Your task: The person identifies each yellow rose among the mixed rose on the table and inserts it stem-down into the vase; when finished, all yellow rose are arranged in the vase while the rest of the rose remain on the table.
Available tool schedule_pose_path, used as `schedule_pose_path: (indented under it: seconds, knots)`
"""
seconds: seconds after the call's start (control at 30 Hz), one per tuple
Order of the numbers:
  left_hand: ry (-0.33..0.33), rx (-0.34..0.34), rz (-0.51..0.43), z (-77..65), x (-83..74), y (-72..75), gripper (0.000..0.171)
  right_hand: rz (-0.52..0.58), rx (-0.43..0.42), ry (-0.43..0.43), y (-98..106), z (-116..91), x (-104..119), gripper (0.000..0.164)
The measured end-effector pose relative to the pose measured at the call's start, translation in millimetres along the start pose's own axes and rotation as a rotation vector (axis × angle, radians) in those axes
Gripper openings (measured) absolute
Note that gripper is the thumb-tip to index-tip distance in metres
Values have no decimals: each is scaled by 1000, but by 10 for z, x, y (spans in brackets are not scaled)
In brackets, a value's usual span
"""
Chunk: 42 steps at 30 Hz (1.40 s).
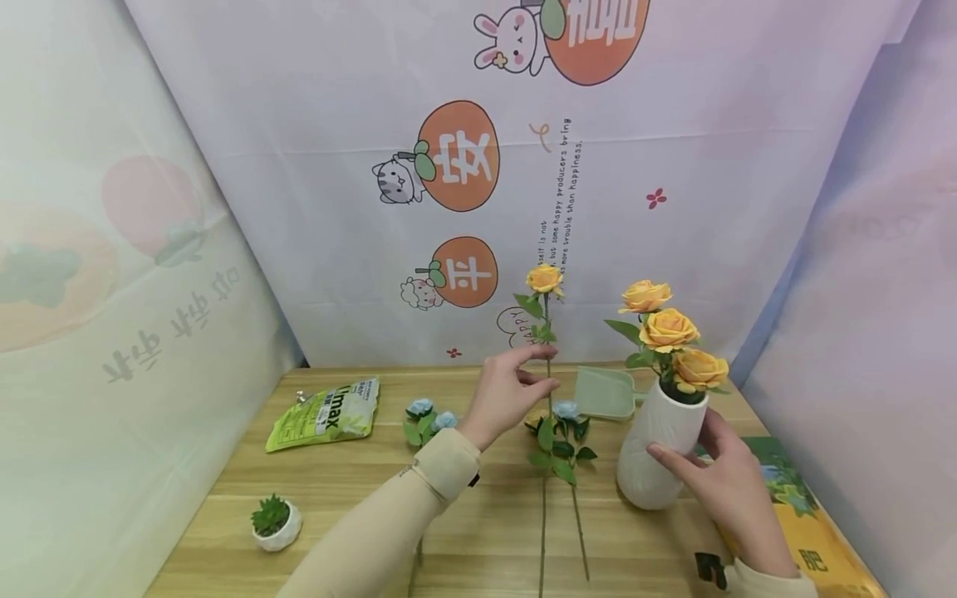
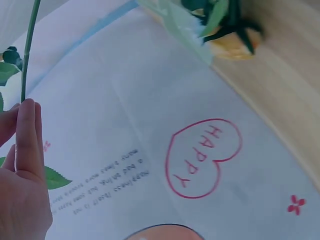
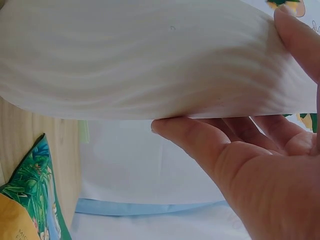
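Note:
My left hand pinches the green stem of a single artificial yellow rose, held upright with the bloom above the fingers. To its right, my right hand grips a white ribbed vase, which leans with its mouth to the right. Three yellow roses stick out of that mouth; their stems inside are hidden. In the right wrist view, thumb and fingers lie against the vase wall. Behind the held stem, a blue rose with a long stem lies on the table.
Other blue roses lie left, partly hidden by my left sleeve. Further left are a green snack pouch and a small potted succulent. A pale green dustpan lies at the back; a yellow-and-green printed packet lies right.

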<state>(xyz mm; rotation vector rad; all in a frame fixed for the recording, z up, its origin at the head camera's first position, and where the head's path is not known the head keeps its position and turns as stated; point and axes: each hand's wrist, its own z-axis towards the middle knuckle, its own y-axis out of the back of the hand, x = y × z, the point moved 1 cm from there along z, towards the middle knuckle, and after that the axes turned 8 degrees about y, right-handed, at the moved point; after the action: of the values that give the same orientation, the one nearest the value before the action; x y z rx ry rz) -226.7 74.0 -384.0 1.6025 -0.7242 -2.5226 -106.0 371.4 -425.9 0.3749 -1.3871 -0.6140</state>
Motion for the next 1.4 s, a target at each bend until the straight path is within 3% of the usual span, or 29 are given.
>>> schedule_pose_path:
  seconds: [0.43,0.73,0.87,1.1,1.23,1.4]
  knots:
    - [-243,-66,-132,284,-558,-202,41,-3,-3,5,-5,-5,-10,110]
    - [-286,-152,-328,487,-834,-393,42,15,-13,3,-13,-1,-21,109]
    - [-348,-193,-353,546,-952,-471,41,18,-14,7,-15,5,-15,109]
    - [-455,-262,-312,605,-1022,-576,37,28,-16,11,-30,13,-3,108]
    - [-466,-274,-328,634,-1041,-584,37,21,-17,18,-28,15,-9,108]
    - [-466,-243,-302,625,-1053,-628,37,11,-26,28,-17,15,-7,106]
